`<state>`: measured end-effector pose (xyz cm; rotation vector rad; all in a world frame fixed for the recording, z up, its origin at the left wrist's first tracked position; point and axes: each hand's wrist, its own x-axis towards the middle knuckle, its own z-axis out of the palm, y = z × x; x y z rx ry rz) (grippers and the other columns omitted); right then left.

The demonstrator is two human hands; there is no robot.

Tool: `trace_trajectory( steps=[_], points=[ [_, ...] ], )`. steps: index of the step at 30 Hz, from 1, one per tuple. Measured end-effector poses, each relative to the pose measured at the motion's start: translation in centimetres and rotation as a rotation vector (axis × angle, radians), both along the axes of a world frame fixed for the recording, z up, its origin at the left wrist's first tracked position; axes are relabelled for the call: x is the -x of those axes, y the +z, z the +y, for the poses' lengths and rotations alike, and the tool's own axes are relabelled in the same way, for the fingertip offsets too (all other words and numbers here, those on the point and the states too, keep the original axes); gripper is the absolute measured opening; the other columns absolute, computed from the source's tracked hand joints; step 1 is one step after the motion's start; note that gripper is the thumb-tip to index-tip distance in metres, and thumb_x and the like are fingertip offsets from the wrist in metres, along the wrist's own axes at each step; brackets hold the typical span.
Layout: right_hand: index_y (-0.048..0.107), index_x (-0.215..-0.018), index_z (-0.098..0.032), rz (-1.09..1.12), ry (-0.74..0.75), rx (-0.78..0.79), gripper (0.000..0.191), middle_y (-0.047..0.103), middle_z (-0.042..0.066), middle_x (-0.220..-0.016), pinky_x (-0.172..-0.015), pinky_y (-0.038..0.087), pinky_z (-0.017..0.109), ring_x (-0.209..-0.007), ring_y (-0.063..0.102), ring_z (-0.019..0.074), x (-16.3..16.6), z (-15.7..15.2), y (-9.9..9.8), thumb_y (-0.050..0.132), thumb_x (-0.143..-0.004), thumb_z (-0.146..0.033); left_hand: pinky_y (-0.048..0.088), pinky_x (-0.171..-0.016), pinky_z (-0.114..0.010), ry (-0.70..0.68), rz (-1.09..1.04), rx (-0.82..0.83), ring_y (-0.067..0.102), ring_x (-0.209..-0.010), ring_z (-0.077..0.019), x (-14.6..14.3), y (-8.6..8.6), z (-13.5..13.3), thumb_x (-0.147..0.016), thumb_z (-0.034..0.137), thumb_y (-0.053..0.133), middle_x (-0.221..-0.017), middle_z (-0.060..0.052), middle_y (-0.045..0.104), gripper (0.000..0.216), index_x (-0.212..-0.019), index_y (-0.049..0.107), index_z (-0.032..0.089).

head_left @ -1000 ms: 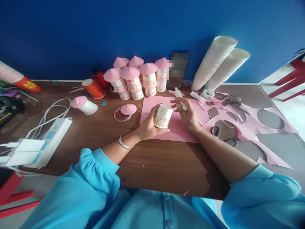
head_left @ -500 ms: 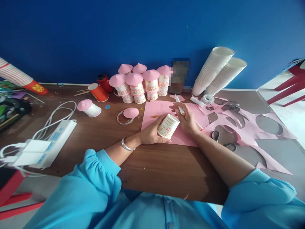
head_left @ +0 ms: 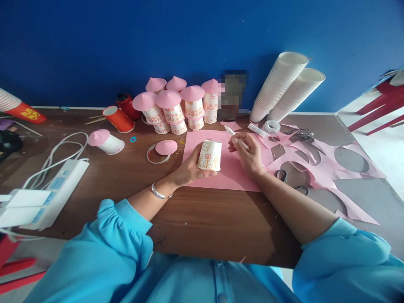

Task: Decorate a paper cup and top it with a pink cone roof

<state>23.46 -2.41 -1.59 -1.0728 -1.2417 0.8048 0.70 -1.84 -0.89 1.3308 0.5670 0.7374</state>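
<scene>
My left hand point(head_left: 188, 168) is wrapped round a white paper cup point(head_left: 211, 156) that is held upside down, its wider rim at the bottom. Drawn on the cup are a yellow window, a red flower and yellow flowers with grass. To the right of it, my right hand point(head_left: 249, 153) grips a white marker pen point(head_left: 232, 132), its one end pointing up and to the left; the other end is hidden by my fingers. Both hands are over a sheet of pink paper point(head_left: 227, 181) on the brown table point(head_left: 202, 219).
Decorated cup houses with pink cone roofs point(head_left: 170, 101) stand at the wall. Stacked white cups point(head_left: 277, 88) lean to their right. Pink paper scraps point(head_left: 328, 181), scissors point(head_left: 280, 175) and a tape roll point(head_left: 272, 127) lie right. A power strip point(head_left: 63, 189) is on the left.
My left hand has turned the cup more upright and moved it left, away from my right hand. The pen has moved off the cup. The whole view has shifted slightly.
</scene>
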Motion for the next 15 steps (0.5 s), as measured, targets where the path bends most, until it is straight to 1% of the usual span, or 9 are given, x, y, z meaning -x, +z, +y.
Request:
trace_trajectory(
  steps=[2,5,9,12,15],
  points=[
    [0.067,-0.090,-0.024,0.068,-0.002,0.012,0.036,0.065,-0.002,-0.077,-0.061,0.053,0.029,-0.064,0.062,0.0123,-0.1,-0.1,0.2,0.077,-0.088,-0.059,0.057,-0.101,-0.042,-0.005,0.002,-0.006,0.061,-0.121,-0.0277,0.1,-0.1,0.0,-0.074,0.031,0.092,-0.146,-0.012,0.055,0.100,-0.158,0.038,0.032],
    [0.070,-0.098,-0.026,0.160,0.002,0.032,0.034,0.066,-0.004,-0.073,-0.062,0.053,0.029,-0.063,0.062,0.0123,-0.1,-0.2,0.4,0.082,-0.085,-0.055,0.057,-0.100,-0.040,-0.009,-0.002,-0.006,0.061,-0.119,-0.0257,0.1,-0.1,0.0,-0.075,0.029,0.091,-0.144,-0.011,0.056,0.097,-0.157,0.040,0.034],
    [0.074,-0.101,-0.026,0.287,0.041,0.077,0.034,0.071,-0.003,-0.074,-0.065,0.056,0.030,-0.065,0.065,0.0132,0.0,-0.3,0.6,0.087,-0.081,-0.050,0.057,-0.098,-0.037,0.008,0.002,0.000,0.058,-0.119,-0.0242,-0.1,0.3,-0.1,-0.073,0.029,0.092,-0.142,-0.009,0.055,0.099,-0.157,0.040,0.037],
    [0.076,-0.095,-0.024,0.370,0.047,0.084,0.032,0.072,-0.002,-0.071,-0.058,0.054,0.027,-0.061,0.064,0.0125,-0.2,-0.1,0.9,0.087,-0.081,-0.050,0.057,-0.097,-0.038,0.015,-0.005,0.007,0.060,-0.116,-0.0239,-0.3,0.4,-0.1,-0.071,0.030,0.093,-0.142,-0.010,0.054,0.102,-0.157,0.038,0.034],
    [0.075,-0.087,-0.022,0.423,0.041,0.067,0.037,0.066,-0.003,-0.058,-0.048,0.047,0.025,-0.050,0.058,0.0109,-0.7,0.1,1.2,0.080,-0.086,-0.058,0.057,-0.094,-0.038,0.019,-0.015,0.012,0.062,-0.109,-0.0225,-0.4,0.2,-0.1,-0.070,0.030,0.094,-0.136,-0.010,0.057,0.105,-0.157,0.035,0.033]
  ],
)
